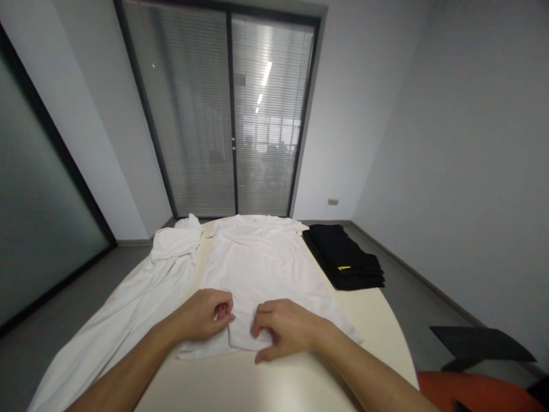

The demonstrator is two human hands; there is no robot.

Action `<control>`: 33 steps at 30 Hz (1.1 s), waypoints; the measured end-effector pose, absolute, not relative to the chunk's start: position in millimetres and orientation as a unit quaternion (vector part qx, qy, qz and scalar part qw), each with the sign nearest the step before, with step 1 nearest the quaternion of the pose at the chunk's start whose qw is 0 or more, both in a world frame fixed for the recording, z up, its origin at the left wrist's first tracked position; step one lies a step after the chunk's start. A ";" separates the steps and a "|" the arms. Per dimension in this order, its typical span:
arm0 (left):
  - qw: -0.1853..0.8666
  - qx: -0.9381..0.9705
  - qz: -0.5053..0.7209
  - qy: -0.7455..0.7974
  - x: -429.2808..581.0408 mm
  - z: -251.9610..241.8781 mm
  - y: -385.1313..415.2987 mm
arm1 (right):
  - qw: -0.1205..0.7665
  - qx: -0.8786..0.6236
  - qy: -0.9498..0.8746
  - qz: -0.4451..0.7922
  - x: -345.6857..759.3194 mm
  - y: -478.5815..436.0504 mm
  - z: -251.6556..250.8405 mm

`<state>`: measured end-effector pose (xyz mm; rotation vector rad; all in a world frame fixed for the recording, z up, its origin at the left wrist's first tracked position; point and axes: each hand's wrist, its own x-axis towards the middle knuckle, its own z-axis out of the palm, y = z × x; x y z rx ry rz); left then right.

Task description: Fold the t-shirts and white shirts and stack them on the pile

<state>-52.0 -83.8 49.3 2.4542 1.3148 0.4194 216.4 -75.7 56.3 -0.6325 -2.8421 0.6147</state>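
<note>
Shirt [261,260] lies ahead, its length pointing away.
Left hand [206,315] curled, hold unclear; right hand [288,327] half-spread; both near hem [201,353].

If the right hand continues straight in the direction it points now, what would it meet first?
Probably the left hand, across a gap over the white shirt. Whether the right hand already touches the shirt below is unclear.

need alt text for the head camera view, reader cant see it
A person's left hand and right hand are at the near end of a white shirt spread on a pale table. Rumpled white fabric lies to the left, folded black cloth is stacked to the right, and tall glass panels stand behind.
</note>
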 end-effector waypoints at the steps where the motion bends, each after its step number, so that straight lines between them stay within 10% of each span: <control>1: 0.176 0.870 0.136 0.441 -51.1 50.9 -85.7 | 0.078 -0.208 -0.952 0.210 216.1 -75.2 55.6; 33: 0.235 0.867 0.138 0.418 -47.6 50.5 -90.9 | 0.184 -0.338 -0.863 0.328 235.5 -58.6 54.7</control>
